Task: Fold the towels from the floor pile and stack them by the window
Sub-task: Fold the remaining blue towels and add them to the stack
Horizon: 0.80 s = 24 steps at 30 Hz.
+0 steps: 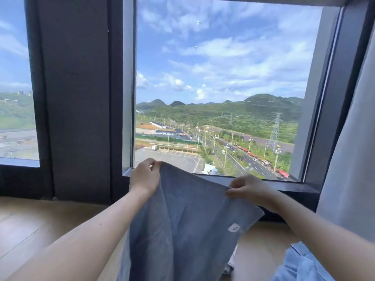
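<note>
Hanging before the dark-framed window [219,94], a grey-blue terry towel [182,224] (small white label at four o'clock) is pinched along its top edge by left hand [145,177] and right hand [248,188].

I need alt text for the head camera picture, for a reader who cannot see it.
A person's left hand and right hand pinch the top edge of a blue-grey towel, holding it up before a large window.
</note>
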Each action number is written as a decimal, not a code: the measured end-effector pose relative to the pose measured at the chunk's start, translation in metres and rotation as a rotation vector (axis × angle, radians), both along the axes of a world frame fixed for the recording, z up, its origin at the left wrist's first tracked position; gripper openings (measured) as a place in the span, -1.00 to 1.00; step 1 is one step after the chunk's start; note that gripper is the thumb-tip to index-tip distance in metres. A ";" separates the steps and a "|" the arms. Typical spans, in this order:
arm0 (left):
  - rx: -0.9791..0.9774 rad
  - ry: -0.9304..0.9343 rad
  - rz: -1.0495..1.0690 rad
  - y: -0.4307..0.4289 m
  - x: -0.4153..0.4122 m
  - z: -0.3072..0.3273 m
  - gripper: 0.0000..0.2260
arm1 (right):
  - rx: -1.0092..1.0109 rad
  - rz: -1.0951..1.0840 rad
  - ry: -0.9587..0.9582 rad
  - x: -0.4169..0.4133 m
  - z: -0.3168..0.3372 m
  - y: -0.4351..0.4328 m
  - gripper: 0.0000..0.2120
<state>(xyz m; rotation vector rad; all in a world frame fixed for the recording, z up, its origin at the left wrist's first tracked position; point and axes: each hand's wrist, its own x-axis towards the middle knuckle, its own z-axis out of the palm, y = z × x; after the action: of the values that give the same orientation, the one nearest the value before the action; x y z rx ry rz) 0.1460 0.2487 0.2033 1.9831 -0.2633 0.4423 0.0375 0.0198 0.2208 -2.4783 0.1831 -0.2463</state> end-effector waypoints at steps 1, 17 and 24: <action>-0.018 0.013 -0.002 -0.003 -0.001 -0.003 -0.80 | 0.001 0.002 -0.031 0.001 -0.004 0.002 -0.88; 0.332 -0.002 -0.468 -0.034 -0.044 -0.024 -0.84 | -0.080 0.085 -0.305 0.008 -0.011 0.031 -0.93; 0.385 -0.103 -0.395 -0.021 -0.041 -0.011 -0.84 | -0.071 0.114 -0.107 0.002 -0.013 0.021 -0.90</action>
<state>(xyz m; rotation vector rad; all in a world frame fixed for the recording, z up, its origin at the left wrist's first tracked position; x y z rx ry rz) 0.1054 0.2274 0.1925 2.2101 -0.8411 0.2489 0.0391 0.0404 0.2080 -2.5281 -0.0126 -0.3404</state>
